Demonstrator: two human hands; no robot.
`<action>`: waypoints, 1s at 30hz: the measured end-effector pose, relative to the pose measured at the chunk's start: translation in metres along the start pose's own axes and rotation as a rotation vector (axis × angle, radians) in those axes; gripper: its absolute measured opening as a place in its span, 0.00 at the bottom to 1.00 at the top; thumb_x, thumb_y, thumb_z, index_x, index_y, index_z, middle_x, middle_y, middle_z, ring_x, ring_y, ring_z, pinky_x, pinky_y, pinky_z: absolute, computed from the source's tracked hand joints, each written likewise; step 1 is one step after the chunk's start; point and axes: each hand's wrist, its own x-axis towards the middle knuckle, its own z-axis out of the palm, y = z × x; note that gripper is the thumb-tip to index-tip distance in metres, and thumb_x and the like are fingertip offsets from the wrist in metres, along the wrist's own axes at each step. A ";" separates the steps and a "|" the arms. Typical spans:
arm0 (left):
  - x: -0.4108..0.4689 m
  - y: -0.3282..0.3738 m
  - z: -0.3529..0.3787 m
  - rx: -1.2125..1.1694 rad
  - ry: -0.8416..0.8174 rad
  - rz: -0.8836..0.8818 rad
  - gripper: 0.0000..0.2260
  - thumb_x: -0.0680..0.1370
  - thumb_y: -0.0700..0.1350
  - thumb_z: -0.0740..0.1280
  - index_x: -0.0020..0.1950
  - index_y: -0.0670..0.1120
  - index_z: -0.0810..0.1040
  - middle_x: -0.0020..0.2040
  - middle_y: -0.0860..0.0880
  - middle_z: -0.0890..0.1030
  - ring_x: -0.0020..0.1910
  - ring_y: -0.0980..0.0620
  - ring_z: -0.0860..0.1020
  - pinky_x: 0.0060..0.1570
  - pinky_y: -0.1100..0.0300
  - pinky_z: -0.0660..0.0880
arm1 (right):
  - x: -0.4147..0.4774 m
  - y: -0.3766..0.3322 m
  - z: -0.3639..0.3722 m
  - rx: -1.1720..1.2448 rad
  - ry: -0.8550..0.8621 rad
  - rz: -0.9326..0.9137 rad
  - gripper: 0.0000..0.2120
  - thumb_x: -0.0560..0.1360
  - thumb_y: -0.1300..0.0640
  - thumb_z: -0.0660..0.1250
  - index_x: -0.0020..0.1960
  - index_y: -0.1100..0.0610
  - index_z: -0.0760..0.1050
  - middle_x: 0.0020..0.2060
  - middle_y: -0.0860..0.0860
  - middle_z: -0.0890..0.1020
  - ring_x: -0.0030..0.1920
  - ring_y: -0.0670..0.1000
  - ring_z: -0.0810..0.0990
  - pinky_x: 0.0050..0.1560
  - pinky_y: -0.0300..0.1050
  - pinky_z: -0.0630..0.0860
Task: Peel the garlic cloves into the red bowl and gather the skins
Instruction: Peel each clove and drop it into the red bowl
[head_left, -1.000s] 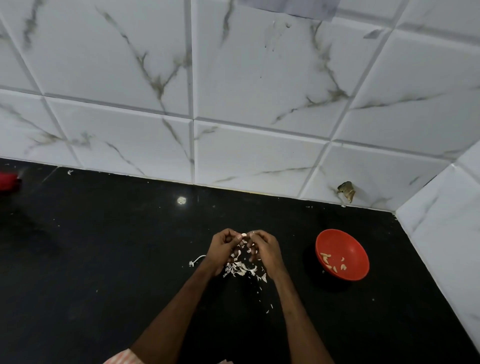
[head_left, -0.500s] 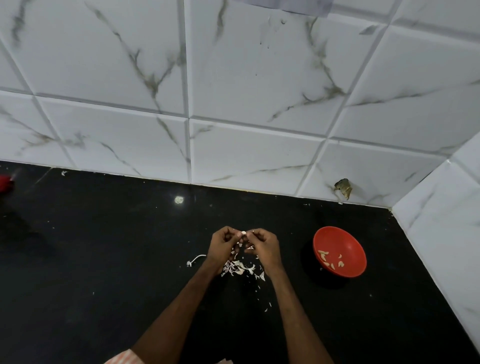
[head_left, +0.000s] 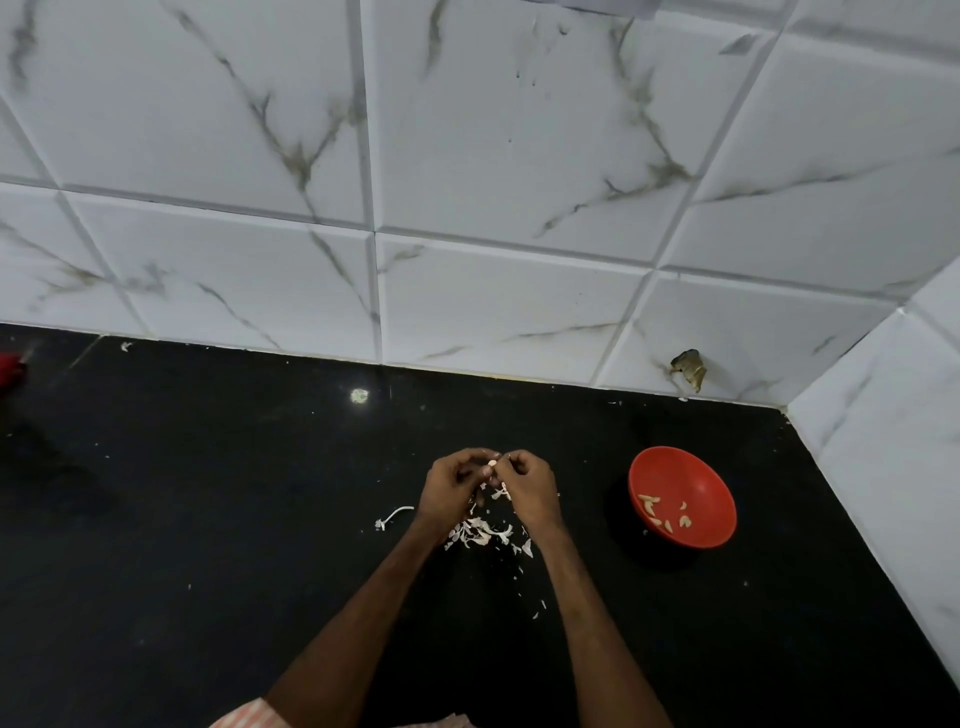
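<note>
A view from above looks down at a person's two bare forearms reaching forward over a black countertop (head_left: 208, 519) that meets a wall of white, marble-veined tiles (head_left: 519, 156). The hands meet near the middle of the counter, knuckles up, fingertips touching. The left hand (head_left: 452, 486) has its fingers curled and pinches a small pale garlic clove (head_left: 491, 462) at its fingertips. The right hand (head_left: 530, 488) is curled the same way, its fingertips closed on the same clove from the other side; whether they grip the clove itself or only its skin is too small to tell. The clove is held up above the counter, not in the bowl. Directly beneath the hands and toward the viewer lies a loose scatter of white garlic skins (head_left: 483, 532), with a few stray flakes trailing nearer the viewer. Just left of the left wrist lies a thin white stem piece (head_left: 392, 517). Off to the right of the hands, apart from them, a red bowl (head_left: 675, 467) sits on the counter near the corner where two tiled walls meet; several peeled cloves (head_left: 657, 512) lie in its bottom. A chipped brown hole (head_left: 688, 366) marks the tile behind the bowl. A red object (head_left: 8, 369) is cut off at the far left edge. A striped sleeve (head_left: 244, 714) shows at the bottom.
</note>
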 end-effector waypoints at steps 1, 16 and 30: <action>0.000 0.000 0.000 -0.013 0.000 0.006 0.07 0.80 0.35 0.67 0.57 0.40 0.80 0.37 0.46 0.83 0.26 0.53 0.76 0.20 0.65 0.67 | 0.000 -0.001 0.000 0.022 -0.004 0.014 0.05 0.78 0.60 0.68 0.44 0.58 0.81 0.34 0.51 0.84 0.36 0.44 0.81 0.39 0.37 0.76; 0.010 0.002 0.004 -0.442 0.164 -0.237 0.08 0.82 0.39 0.65 0.57 0.41 0.82 0.43 0.50 0.80 0.31 0.58 0.71 0.25 0.67 0.68 | -0.002 0.000 0.003 -0.180 -0.174 0.108 0.07 0.79 0.55 0.66 0.46 0.57 0.80 0.31 0.47 0.78 0.31 0.44 0.73 0.32 0.40 0.68; 0.006 0.006 -0.001 -0.304 0.089 -0.171 0.08 0.81 0.39 0.66 0.59 0.37 0.78 0.43 0.47 0.85 0.33 0.57 0.79 0.24 0.64 0.70 | 0.002 -0.013 -0.001 -0.359 0.098 -0.178 0.07 0.79 0.63 0.66 0.48 0.54 0.81 0.42 0.44 0.83 0.42 0.40 0.82 0.43 0.33 0.78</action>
